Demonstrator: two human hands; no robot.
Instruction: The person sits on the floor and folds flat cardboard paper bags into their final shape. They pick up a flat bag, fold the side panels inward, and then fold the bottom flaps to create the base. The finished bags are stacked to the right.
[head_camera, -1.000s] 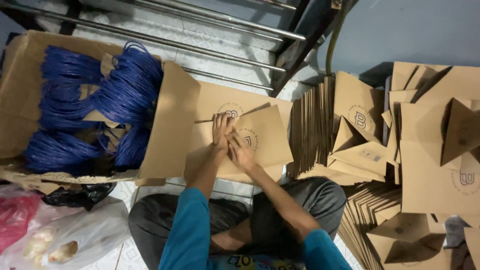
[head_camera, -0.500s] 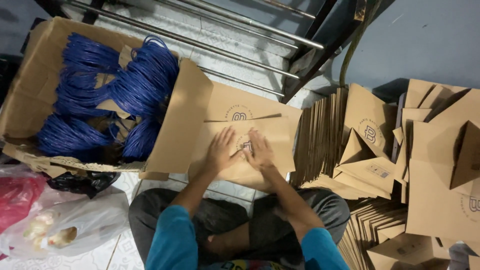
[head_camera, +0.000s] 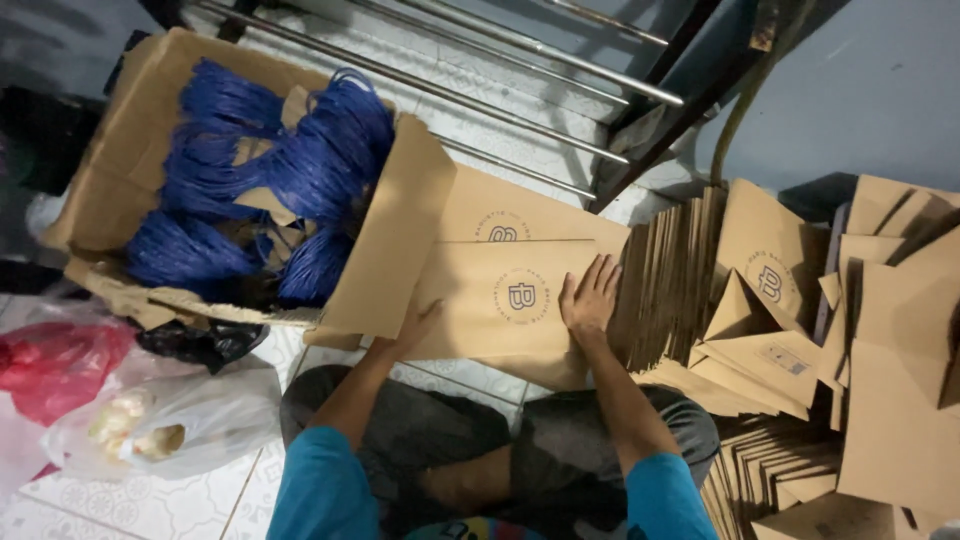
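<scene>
Both arms reach forward. The right hand lies flat with fingers spread on the brown paper bag. The left hand rests open on the bag's other edge. The bag lies flat between and under both hands, beside a stack of bags.

Lying flat on the lap, brown paper bag, round printed emblem facing up, edges overhanging.

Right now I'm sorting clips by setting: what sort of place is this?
Likely a home packing spot by a staircase: tiled floor, metal stair rails, stacks of flat paper bags, a carton of blue cord.
</scene>
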